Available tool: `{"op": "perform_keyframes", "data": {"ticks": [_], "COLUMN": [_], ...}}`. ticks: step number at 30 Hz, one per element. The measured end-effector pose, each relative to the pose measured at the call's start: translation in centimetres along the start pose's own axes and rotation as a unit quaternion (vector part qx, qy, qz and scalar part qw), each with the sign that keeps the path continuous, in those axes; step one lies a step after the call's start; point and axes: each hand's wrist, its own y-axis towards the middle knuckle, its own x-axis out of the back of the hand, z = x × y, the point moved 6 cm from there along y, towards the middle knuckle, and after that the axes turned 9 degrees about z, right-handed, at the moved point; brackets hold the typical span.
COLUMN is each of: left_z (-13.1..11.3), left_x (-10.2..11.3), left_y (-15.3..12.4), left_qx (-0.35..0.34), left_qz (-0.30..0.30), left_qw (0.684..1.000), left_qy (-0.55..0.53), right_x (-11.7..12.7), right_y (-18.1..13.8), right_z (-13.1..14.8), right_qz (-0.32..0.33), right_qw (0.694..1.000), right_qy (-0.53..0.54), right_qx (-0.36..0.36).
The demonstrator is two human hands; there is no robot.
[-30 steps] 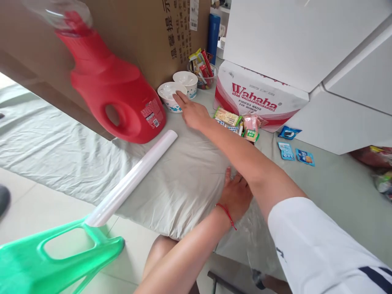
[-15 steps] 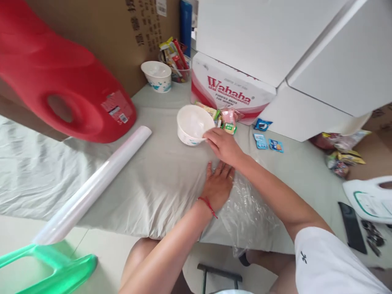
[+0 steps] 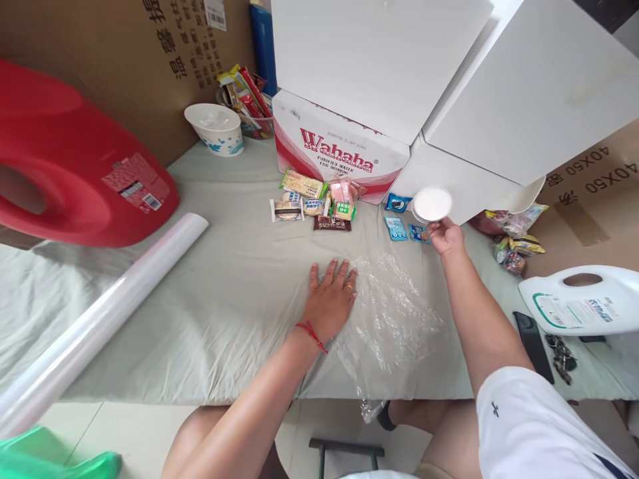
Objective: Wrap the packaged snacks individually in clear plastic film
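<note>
Two bowls (image 3: 214, 126) (image 3: 432, 203), two jugs (image 3: 74, 173) (image 3: 584, 306), three blue packets (image 3: 398, 201) (image 3: 397, 228) (image 3: 417, 233), one film roll (image 3: 100, 313) and one plastic sheet (image 3: 394, 313) are showing.

Bare cloth (image 3: 234, 293) left of plastic sheet (image 3: 394, 313); snack packets (image 3: 312, 203), perhaps tight, behind.

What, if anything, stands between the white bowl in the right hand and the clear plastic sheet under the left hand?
Nothing visible. The right hand holds the white bowl raised just beyond the plastic sheet; only flat blue packets lie near its far edge. The left hand presses the sheet's left side.
</note>
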Motion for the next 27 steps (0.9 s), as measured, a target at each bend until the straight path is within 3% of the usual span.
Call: {"op": "perform_keyframes", "data": {"ticks": [6, 19, 27], "left_z": [0.0, -0.2, -0.1], "left_x": [0.1, 0.2, 0.1], "left_y": [0.1, 0.4, 0.4], "left_qx": [0.000, 0.001, 0.000], "left_qz": [-0.008, 0.000, 0.000], "left_qw": [1.000, 1.000, 1.000], "left_qy": [-0.002, -0.004, -0.014], "right_x": [2.3, 2.4, 1.8], "right_y": [3.7, 1.9, 1.1], "right_z": [-0.9, 1.2, 3.2], "right_qz": [-0.039, 0.035, 0.067], "right_qw": [0.998, 0.997, 0.994], "right_qy": [0.025, 0.007, -0.088], "right_qx": [-0.047, -0.073, -0.021]}}
